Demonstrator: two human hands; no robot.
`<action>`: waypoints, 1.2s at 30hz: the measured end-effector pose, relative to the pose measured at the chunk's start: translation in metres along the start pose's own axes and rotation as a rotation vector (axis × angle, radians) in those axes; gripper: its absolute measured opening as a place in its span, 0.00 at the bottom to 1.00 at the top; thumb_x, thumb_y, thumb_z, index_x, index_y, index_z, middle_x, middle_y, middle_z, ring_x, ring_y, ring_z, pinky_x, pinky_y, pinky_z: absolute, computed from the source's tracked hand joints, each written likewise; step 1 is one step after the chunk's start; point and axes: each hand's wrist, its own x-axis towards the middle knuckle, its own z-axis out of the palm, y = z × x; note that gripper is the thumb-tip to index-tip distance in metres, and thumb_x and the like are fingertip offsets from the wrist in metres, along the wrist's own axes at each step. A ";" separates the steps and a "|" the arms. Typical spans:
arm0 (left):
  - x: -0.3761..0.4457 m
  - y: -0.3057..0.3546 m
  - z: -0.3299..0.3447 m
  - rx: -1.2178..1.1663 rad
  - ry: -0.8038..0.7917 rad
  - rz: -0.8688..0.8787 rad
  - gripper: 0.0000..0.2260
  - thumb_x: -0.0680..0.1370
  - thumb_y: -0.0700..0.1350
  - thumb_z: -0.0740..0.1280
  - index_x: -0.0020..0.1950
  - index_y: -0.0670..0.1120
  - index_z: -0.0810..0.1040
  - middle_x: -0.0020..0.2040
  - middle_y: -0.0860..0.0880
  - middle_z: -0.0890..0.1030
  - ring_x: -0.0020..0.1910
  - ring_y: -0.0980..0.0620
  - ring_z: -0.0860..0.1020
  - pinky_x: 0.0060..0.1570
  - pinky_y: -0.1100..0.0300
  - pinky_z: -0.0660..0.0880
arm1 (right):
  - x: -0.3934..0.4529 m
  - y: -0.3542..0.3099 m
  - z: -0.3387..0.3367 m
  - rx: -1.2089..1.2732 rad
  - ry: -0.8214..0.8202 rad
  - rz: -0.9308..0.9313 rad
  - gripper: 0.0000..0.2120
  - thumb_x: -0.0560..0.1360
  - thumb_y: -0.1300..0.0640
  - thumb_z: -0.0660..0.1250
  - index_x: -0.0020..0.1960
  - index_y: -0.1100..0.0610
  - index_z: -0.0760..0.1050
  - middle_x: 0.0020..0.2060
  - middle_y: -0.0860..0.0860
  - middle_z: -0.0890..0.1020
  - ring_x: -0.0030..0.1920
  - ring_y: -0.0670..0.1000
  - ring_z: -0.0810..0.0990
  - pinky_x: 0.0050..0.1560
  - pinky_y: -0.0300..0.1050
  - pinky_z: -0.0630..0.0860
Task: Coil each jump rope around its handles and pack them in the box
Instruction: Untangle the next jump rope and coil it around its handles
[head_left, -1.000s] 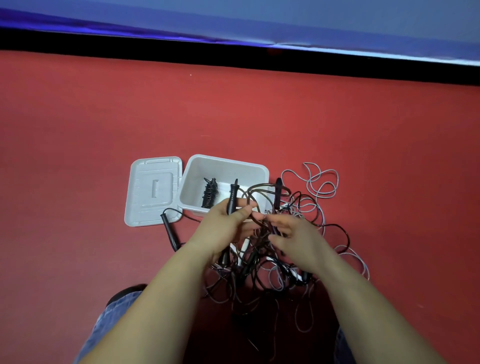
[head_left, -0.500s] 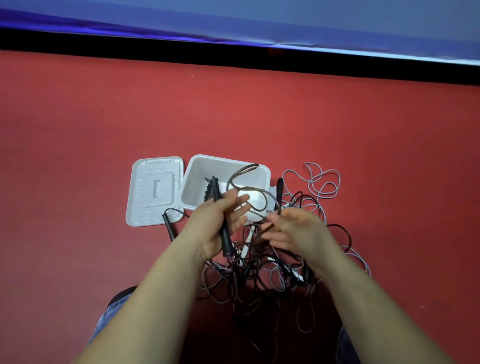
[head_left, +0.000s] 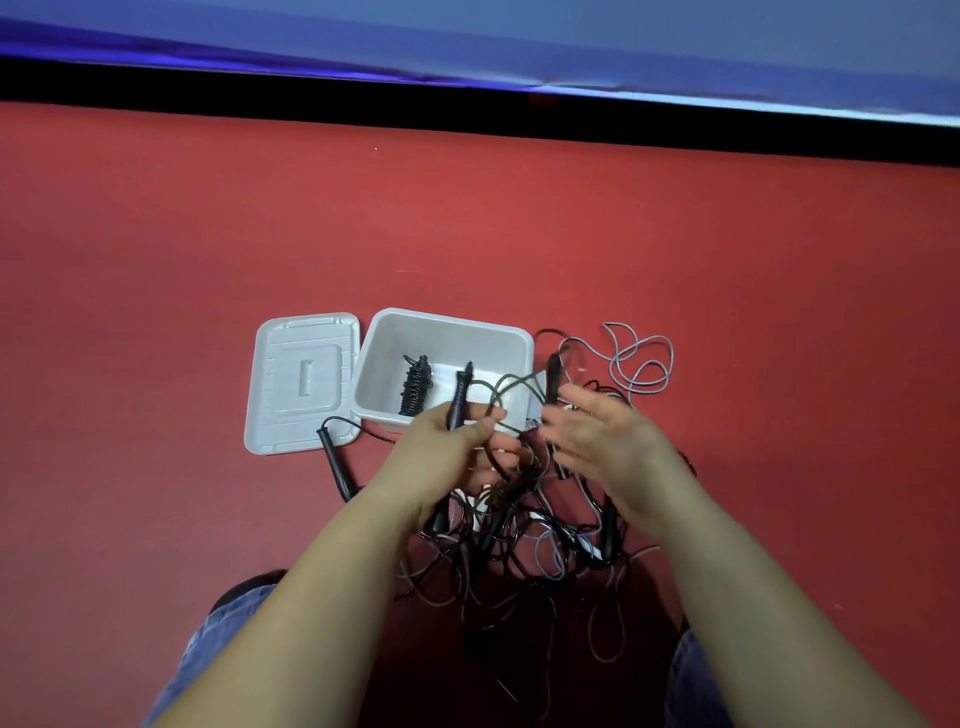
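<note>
A white box (head_left: 385, 358) stands open on the red floor with one coiled black jump rope (head_left: 415, 387) inside. My left hand (head_left: 449, 449) grips a black handle (head_left: 461, 395) that points up in front of the box. A thin cord loops from it toward my right hand (head_left: 602, 441), whose fingers are spread beside another black handle (head_left: 552, 384); the grip there is hidden. Below both hands lies a tangle of black and grey ropes (head_left: 530, 535).
The box's white lid (head_left: 301, 382) lies flat to its left. A loose black handle (head_left: 335, 462) rests on the floor by the lid's near corner. Grey rope loops (head_left: 641, 364) spread right of the box. My knees in jeans frame the bottom.
My left hand has turned the handle back upright in front of the box. My right hand has lifted and its fingers have spread; the cord loop has dropped lower.
</note>
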 end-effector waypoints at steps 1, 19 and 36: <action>0.000 0.002 0.000 -0.073 0.028 -0.007 0.07 0.81 0.37 0.60 0.52 0.42 0.77 0.33 0.48 0.83 0.30 0.53 0.82 0.30 0.63 0.79 | -0.001 0.006 0.000 -0.307 -0.059 0.006 0.19 0.75 0.68 0.63 0.64 0.56 0.71 0.58 0.55 0.78 0.53 0.51 0.78 0.50 0.37 0.75; 0.011 -0.010 -0.009 0.028 -0.039 -0.018 0.14 0.72 0.33 0.66 0.54 0.47 0.80 0.51 0.50 0.84 0.49 0.52 0.79 0.46 0.62 0.74 | 0.001 0.009 0.013 0.095 0.046 0.098 0.05 0.79 0.62 0.59 0.50 0.61 0.72 0.41 0.56 0.82 0.36 0.52 0.85 0.36 0.42 0.81; 0.003 0.003 -0.003 -0.443 0.020 -0.076 0.05 0.81 0.37 0.59 0.51 0.41 0.75 0.37 0.45 0.84 0.35 0.49 0.84 0.35 0.58 0.82 | -0.005 0.028 0.011 -0.706 -0.259 0.048 0.18 0.73 0.61 0.70 0.59 0.49 0.72 0.58 0.46 0.77 0.63 0.47 0.74 0.66 0.45 0.70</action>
